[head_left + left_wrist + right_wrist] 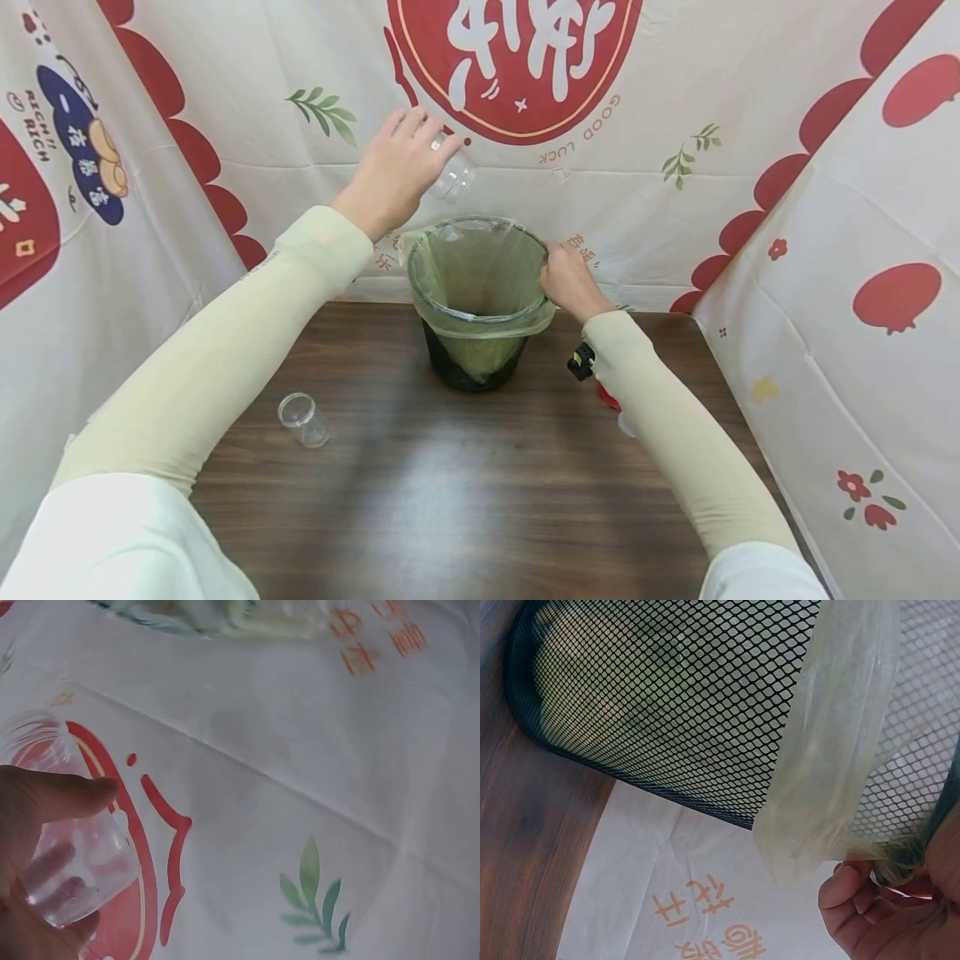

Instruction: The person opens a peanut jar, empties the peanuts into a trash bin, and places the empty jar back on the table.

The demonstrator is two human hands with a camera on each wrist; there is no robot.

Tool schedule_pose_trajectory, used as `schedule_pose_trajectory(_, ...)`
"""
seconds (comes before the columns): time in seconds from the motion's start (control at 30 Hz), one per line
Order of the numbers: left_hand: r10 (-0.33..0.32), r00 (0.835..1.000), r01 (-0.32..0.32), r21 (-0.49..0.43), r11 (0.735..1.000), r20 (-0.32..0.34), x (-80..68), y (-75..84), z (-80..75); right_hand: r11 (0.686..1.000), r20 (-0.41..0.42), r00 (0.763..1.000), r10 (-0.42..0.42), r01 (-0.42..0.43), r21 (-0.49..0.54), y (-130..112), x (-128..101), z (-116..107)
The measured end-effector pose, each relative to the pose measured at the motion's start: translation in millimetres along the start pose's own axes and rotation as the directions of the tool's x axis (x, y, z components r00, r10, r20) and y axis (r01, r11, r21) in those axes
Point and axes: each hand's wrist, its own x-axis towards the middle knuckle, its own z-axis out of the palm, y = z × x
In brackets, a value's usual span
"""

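Observation:
A black mesh bin lined with a pale green plastic bag stands at the back of the wooden table. My left hand holds a clear plastic cup tilted in the air above the bin's far left rim. My right hand grips the bin's right rim, fingers curled over the bag's folded edge. A second clear cup lies on the table at the left.
Printed white and red cloth walls close in the table at the back and on both sides. A red object lies partly hidden under my right forearm, beside a small black device on the wrist.

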Motion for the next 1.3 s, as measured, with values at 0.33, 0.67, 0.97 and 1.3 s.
schedule_pose_trajectory(0.33, -0.051, 0.992, 0.046, 0.040, 0.998, 0.118, -8.6, 7.5, 13.9, 1.000, 0.003, 1.000, -0.007, 0.007, 0.011, -1.3, -0.6, 3.0)
schedule_pose_trajectory(0.67, 0.017, 0.979, -0.045, 0.134, 0.990, 0.203, -26.3, 14.0, 41.7, 1.000, -0.002, 1.000, 0.000, 0.000, 0.007, -2.3, -0.9, 2.7)
schedule_pose_trajectory(0.97, 0.000, 0.996, -0.008, 0.088, 0.996, 0.093, -18.5, 2.3, 29.8, 1.000, 0.001, 1.000, -0.002, 0.002, 0.010, -2.0, -1.1, 0.7)
schedule_pose_trajectory(1.3, -0.076, 0.995, 0.075, 0.012, 0.997, 0.065, -8.9, -0.6, 14.5, 1.000, 0.003, 1.000, -0.002, 0.002, 0.014, -1.1, -1.0, 0.0)
